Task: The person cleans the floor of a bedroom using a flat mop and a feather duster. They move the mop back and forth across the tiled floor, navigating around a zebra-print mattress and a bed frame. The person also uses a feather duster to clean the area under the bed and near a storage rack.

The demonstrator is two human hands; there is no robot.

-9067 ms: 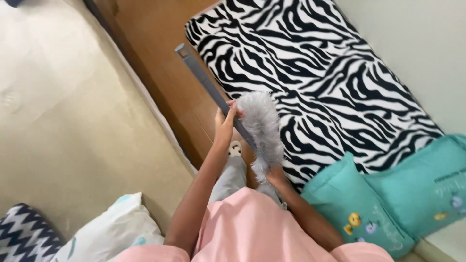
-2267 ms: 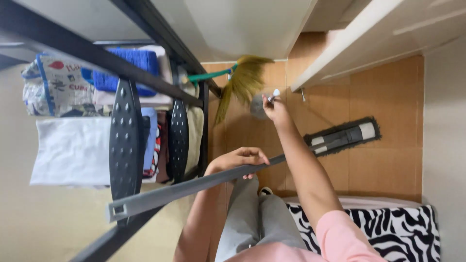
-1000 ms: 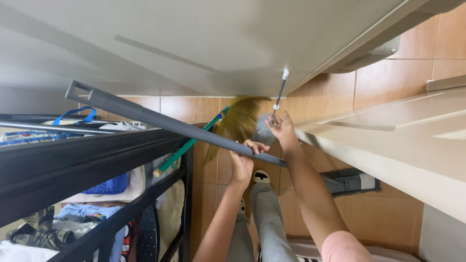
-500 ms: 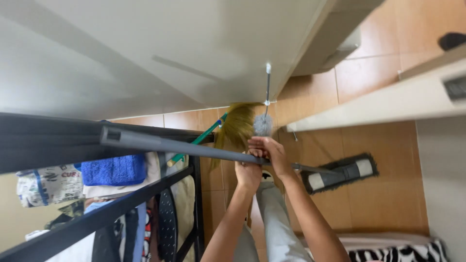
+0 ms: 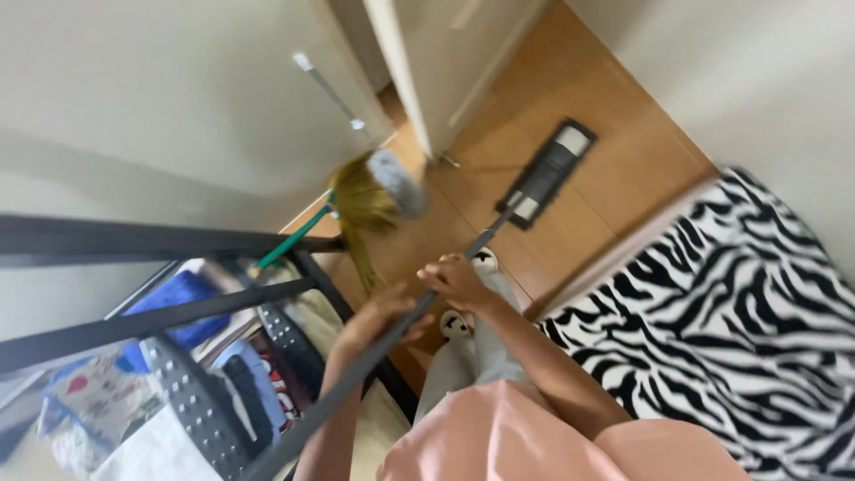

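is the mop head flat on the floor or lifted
Flat: the mop head lies flush on the wooden floor, its handle slanting up into both hands.

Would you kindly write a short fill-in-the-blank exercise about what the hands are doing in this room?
1. Both hands, the left hand and the right hand, grip the long grey ____ of the flat mop.
2. The mop head rests on the ____ floor.
3. The bedding beside the person has a black and white ____ pattern.
4. The broom with yellow bristles has a ____ handle.

Missing words: handle; wooden; zebra; green
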